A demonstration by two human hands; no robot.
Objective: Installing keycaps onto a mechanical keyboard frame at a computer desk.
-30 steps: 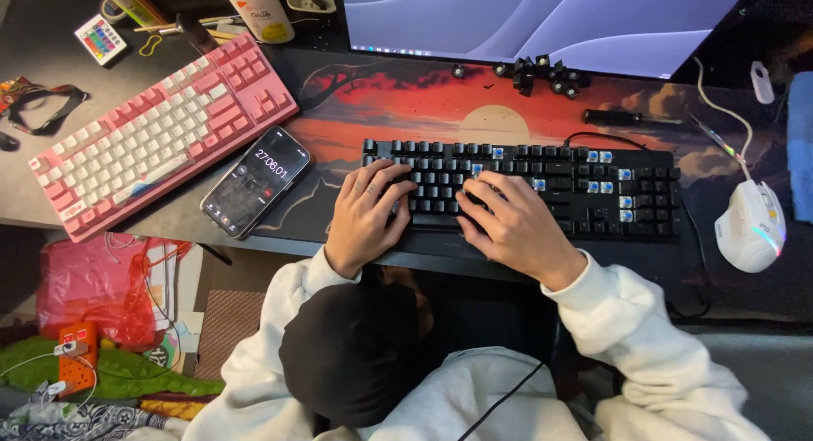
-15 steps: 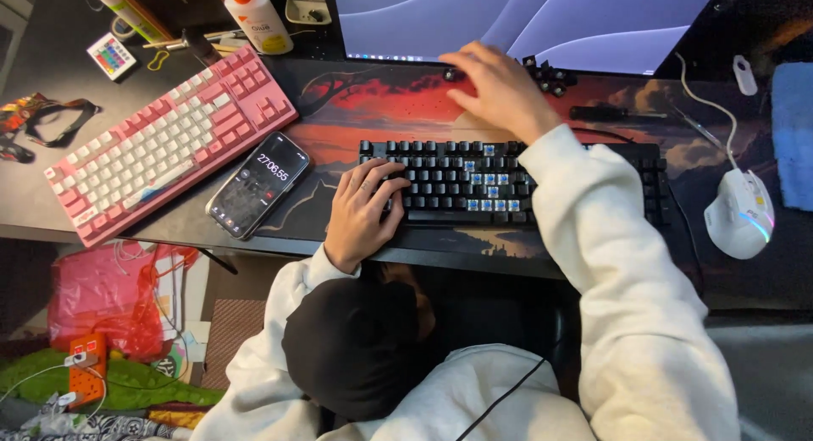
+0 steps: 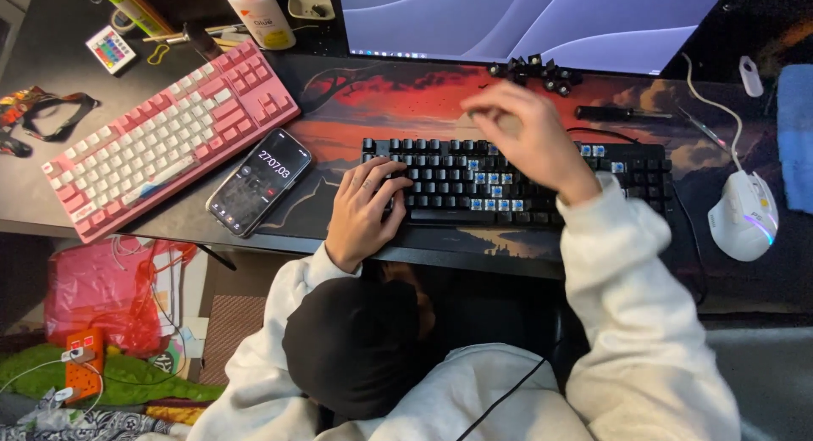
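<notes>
A black keyboard [image 3: 508, 183] lies on the red desk mat [image 3: 381, 102]; several of its keycaps are off, and blue switches show there. My left hand [image 3: 364, 205] rests on the keyboard's left end, fingers curled over the keys. Above the keyboard's middle, my right hand [image 3: 521, 136] is raised and blurred, its fingertips drawn together; whether it holds anything is unclear. A small pile of loose black keycaps [image 3: 533, 71] sits just beyond it, below the monitor [image 3: 525, 17].
A pink keyboard [image 3: 169, 136] and a phone [image 3: 260, 183] with a lit screen lie to the left. To the right are a white mouse [image 3: 743, 214], a thin black tool [image 3: 622, 113] and a blue cloth [image 3: 796, 136]. At the back left stands a glue bottle [image 3: 262, 13].
My right hand left the keyboard, reached to the keycap pile by the monitor, and has now drawn back over the keyboard. My left hand stayed on the keyboard's left end.
</notes>
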